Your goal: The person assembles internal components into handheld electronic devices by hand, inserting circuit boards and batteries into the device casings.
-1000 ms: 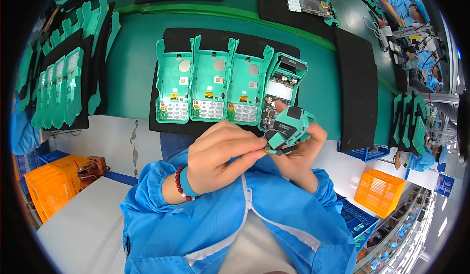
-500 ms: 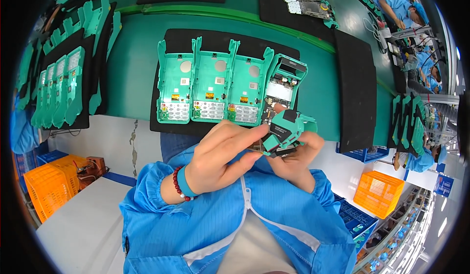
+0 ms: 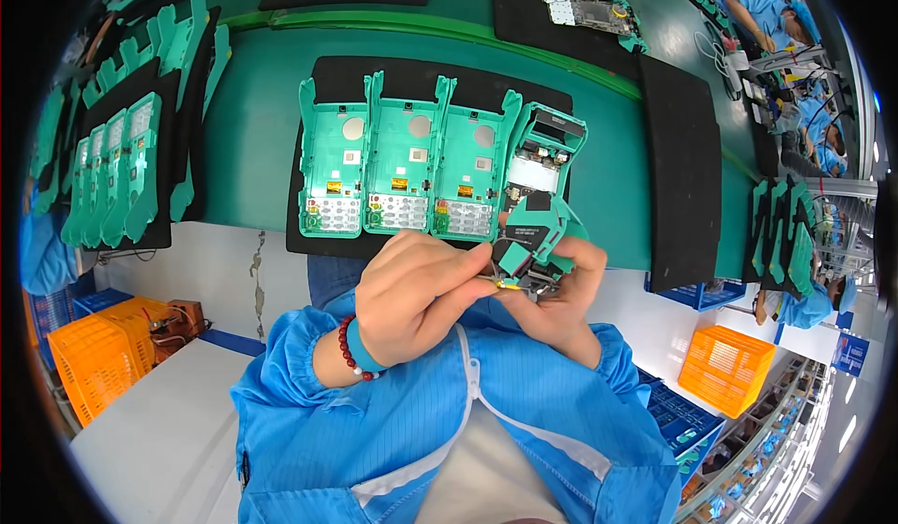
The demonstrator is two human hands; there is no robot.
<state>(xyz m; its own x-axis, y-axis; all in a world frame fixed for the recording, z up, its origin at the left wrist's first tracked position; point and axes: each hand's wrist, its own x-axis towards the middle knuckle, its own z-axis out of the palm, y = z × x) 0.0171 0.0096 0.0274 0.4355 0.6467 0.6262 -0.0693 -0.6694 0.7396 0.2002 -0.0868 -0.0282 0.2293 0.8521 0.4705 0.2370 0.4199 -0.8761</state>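
Observation:
My right hand grips a green plastic device housing with a black labelled block in it. The housing is tilted just in front of the mat's near edge. Against its left side, the thumb and forefinger of my left hand are pinched together; what lies between them is too small to make out. A yellow bit shows close to those fingertips. Just beyond the held housing lies an open green unit with exposed circuitry. Three green shells with keypads stand in a row to its left.
A black mat underlies the row on the green table. Another black mat lies to the right. More green shells are at the left, and circuit boards at the back. Orange crates stand below table height.
The held housing has shifted slightly left and turned in my right hand. My left fingertips have moved a little left and down, and a yellow bit now shows beside them.

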